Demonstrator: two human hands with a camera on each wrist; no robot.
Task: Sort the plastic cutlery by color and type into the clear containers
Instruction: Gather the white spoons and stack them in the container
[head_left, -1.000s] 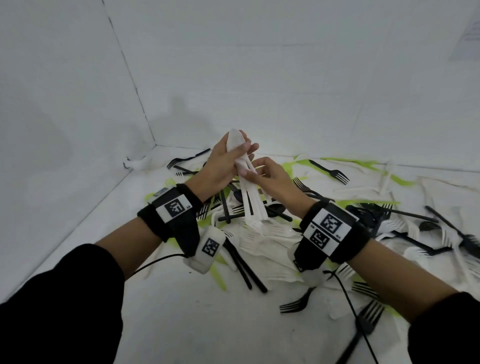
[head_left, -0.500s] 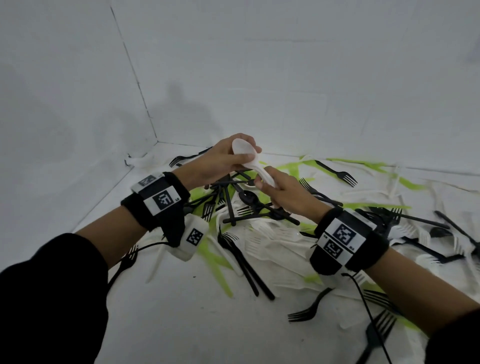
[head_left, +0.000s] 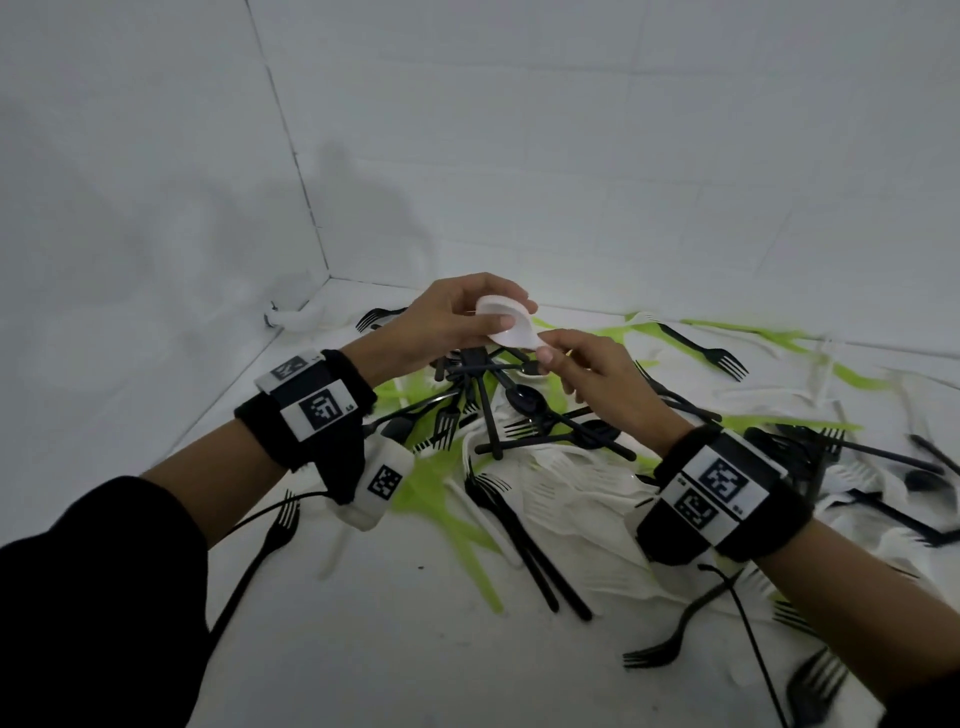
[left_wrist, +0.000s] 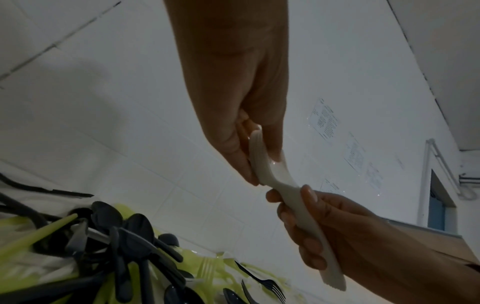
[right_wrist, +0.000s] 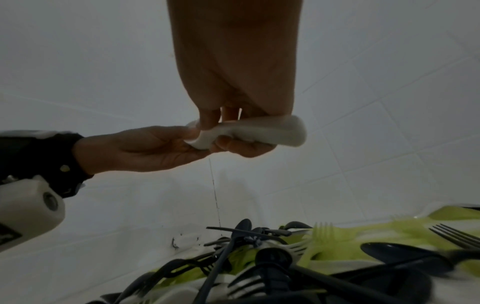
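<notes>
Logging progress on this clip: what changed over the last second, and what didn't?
The white spoons went from upright, bowls up, to lying nearly level between the hands above the pile. The left hand kept the bowl end; the right hand kept the handles. Nothing was released, and no container is in view.

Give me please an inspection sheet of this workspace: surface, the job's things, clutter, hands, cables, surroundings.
Surface: white floor, lying in a corner between tiled walls.
Job's things: white spoons held up, nested together; black forks, black spoons, green cutlery and white forks mixed in one pile. Clear containers: nothing seen.
Clutter: nothing seen beyond the cutlery pile.
Hands: left hand grips the spoon bowls; right hand grips the handles.
Cables: black cable from the left wrist unit; another from the right.
Surroundings: papers on the wall, a doorway.
</notes>
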